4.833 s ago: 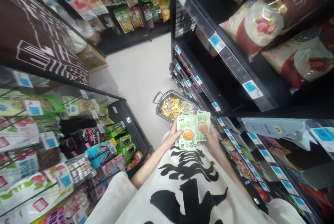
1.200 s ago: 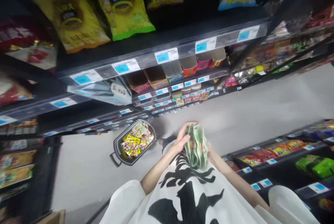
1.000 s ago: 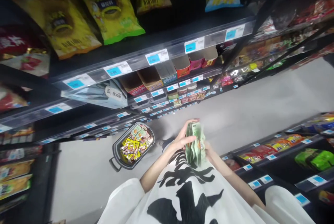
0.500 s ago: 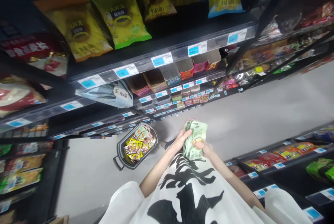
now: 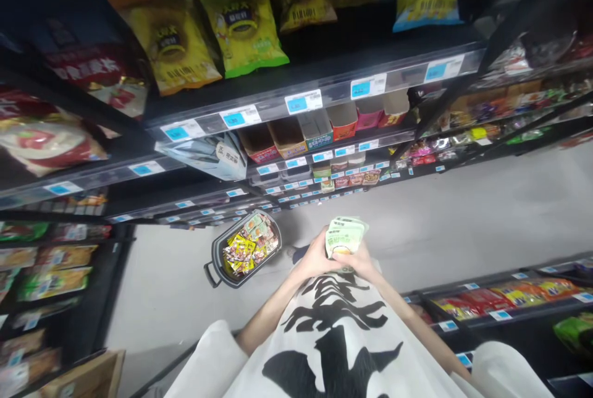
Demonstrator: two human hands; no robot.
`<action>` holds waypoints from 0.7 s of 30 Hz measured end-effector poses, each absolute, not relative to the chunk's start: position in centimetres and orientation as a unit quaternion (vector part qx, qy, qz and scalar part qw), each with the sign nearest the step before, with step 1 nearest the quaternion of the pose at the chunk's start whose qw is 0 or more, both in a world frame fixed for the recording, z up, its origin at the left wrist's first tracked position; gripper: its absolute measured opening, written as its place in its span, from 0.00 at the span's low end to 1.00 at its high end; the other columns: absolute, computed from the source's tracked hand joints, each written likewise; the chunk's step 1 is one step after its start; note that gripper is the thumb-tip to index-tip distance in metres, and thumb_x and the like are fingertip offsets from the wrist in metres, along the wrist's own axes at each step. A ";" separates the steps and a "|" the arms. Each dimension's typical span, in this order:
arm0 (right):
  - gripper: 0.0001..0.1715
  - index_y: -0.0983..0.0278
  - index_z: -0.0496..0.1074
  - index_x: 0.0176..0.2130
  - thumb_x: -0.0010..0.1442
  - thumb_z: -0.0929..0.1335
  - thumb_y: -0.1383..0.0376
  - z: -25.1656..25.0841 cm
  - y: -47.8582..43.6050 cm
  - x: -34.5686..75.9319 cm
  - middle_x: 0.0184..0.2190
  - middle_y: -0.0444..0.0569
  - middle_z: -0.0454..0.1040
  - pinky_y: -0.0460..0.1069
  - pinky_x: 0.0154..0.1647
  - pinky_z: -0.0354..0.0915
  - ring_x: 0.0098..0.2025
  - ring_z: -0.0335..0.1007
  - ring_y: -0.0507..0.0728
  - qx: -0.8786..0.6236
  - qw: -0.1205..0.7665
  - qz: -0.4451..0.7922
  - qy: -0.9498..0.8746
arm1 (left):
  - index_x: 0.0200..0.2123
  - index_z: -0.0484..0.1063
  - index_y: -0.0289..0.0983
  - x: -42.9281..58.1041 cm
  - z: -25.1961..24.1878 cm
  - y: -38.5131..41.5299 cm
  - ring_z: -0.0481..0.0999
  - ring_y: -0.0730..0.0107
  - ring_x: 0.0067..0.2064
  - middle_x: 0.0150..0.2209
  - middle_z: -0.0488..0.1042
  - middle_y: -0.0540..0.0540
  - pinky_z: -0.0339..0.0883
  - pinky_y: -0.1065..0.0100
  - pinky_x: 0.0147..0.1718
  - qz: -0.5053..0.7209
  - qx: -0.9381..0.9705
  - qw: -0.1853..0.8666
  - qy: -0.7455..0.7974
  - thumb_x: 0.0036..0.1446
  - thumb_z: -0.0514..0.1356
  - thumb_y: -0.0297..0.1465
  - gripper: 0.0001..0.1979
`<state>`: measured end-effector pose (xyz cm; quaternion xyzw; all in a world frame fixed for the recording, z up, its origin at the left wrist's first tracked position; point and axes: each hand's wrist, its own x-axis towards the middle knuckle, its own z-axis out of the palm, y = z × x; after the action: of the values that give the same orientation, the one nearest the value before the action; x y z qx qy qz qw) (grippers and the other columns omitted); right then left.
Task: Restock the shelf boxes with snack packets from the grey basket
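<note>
A stack of pale green packets [image 5: 343, 236] is held upright in front of my body, above the white shirt with black print. My left hand [image 5: 319, 257] grips the stack from its left side. On the right, my right hand [image 5: 362, 260] closes round the lower right part, its thumb across the front near an orange picture. Down on the floor to the left stands a dark basket [image 5: 215, 257] with a handle. It holds yellow packets [image 5: 241, 249] and several green and reddish ones.
Shelves [image 5: 324, 98] with yellow snack bags [image 5: 243, 24] and open boxes [image 5: 278, 138] run across the front. Another shelf [image 5: 482, 317] with red and yellow bags is at the right. A cardboard box [image 5: 88, 376] sits at the lower left.
The fanned green packets are now gathered into a neater stack. My hands have come closer together round it. The view has shifted, so the shelves appear further right.
</note>
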<state>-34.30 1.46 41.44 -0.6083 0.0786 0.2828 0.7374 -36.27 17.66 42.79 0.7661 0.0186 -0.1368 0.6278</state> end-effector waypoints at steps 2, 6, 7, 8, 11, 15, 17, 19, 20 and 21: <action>0.31 0.60 0.76 0.42 0.38 0.82 0.58 41.5 1.3 -34.3 0.42 0.51 0.82 0.59 0.49 0.74 0.44 0.78 0.65 -0.617 0.727 0.289 0.089 | 0.57 0.68 0.36 -36.2 42.7 17.5 0.78 0.54 0.50 0.52 0.76 0.41 0.71 0.59 0.49 -0.131 0.765 0.631 0.011 0.41 0.74 0.28 0.38; 0.32 0.61 0.76 0.46 0.41 0.81 0.55 41.7 1.2 -34.1 0.45 0.53 0.81 0.61 0.54 0.71 0.49 0.77 0.67 -0.620 0.724 0.288 0.098 | 0.55 0.68 0.35 -35.3 42.9 17.2 0.78 0.56 0.49 0.50 0.77 0.42 0.71 0.61 0.49 -0.101 0.758 0.645 0.008 0.41 0.73 0.28 0.36; 0.32 0.61 0.76 0.47 0.43 0.81 0.55 41.9 1.3 -34.0 0.46 0.53 0.81 0.61 0.56 0.70 0.50 0.77 0.67 -0.618 0.725 0.288 0.091 | 0.55 0.68 0.35 -35.0 43.1 17.3 0.78 0.56 0.49 0.50 0.77 0.42 0.71 0.61 0.50 -0.095 0.760 0.643 0.003 0.41 0.74 0.28 0.36; 0.32 0.61 0.76 0.47 0.45 0.80 0.54 42.1 1.3 -33.9 0.47 0.53 0.81 0.61 0.58 0.70 0.51 0.76 0.67 -0.616 0.727 0.291 0.080 | 0.55 0.68 0.35 -34.7 43.2 17.4 0.78 0.55 0.49 0.50 0.77 0.41 0.71 0.60 0.50 -0.093 0.764 0.639 -0.004 0.42 0.74 0.29 0.36; 0.27 0.59 0.77 0.49 0.51 0.78 0.54 43.0 1.5 -33.5 0.49 0.51 0.80 0.61 0.62 0.67 0.55 0.75 0.66 -0.610 0.731 0.304 0.038 | 0.56 0.67 0.36 -33.8 43.4 18.1 0.78 0.53 0.51 0.52 0.76 0.40 0.71 0.58 0.52 -0.103 0.762 0.639 -0.019 0.41 0.75 0.31 0.37; 0.24 0.58 0.78 0.49 0.53 0.78 0.54 43.4 1.8 -33.4 0.49 0.49 0.81 0.62 0.64 0.66 0.56 0.75 0.66 -0.606 0.731 0.314 0.005 | 0.59 0.65 0.36 -33.8 42.9 19.3 0.76 0.50 0.54 0.56 0.74 0.38 0.68 0.55 0.56 -0.117 0.726 0.677 -0.018 0.41 0.76 0.32 0.42; 0.25 0.58 0.78 0.48 0.51 0.79 0.54 42.9 1.9 -33.6 0.48 0.50 0.81 0.62 0.62 0.68 0.54 0.76 0.67 -0.608 0.732 0.308 0.012 | 0.60 0.64 0.36 -34.2 42.4 19.5 0.75 0.49 0.55 0.56 0.74 0.37 0.68 0.54 0.56 -0.126 0.718 0.684 -0.014 0.40 0.77 0.31 0.44; 0.26 0.60 0.78 0.46 0.49 0.80 0.55 42.3 1.9 -34.0 0.47 0.52 0.81 0.63 0.60 0.70 0.52 0.77 0.68 -0.615 0.727 0.303 0.027 | 0.61 0.64 0.35 -34.8 42.0 19.5 0.75 0.48 0.55 0.56 0.74 0.38 0.67 0.54 0.57 -0.133 0.708 0.693 -0.008 0.39 0.76 0.29 0.45; 0.29 0.60 0.77 0.47 0.47 0.81 0.56 42.1 1.7 -34.2 0.47 0.52 0.81 0.63 0.60 0.70 0.53 0.76 0.68 -0.615 0.727 0.304 0.033 | 0.61 0.64 0.35 -35.1 41.9 19.5 0.74 0.48 0.56 0.56 0.74 0.38 0.67 0.54 0.57 -0.137 0.700 0.701 -0.004 0.38 0.76 0.28 0.45; 0.34 0.60 0.75 0.50 0.45 0.82 0.57 42.0 1.5 -34.3 0.49 0.53 0.80 0.63 0.62 0.69 0.55 0.75 0.68 -0.615 0.728 0.300 0.036 | 0.62 0.64 0.35 -35.4 41.9 19.4 0.74 0.48 0.56 0.57 0.74 0.38 0.66 0.54 0.58 -0.141 0.692 0.708 0.001 0.38 0.75 0.26 0.45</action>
<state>-34.30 1.47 42.05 -0.6149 0.0363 0.3002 0.7283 -35.41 19.39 41.94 0.6917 0.0008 -0.1414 0.7082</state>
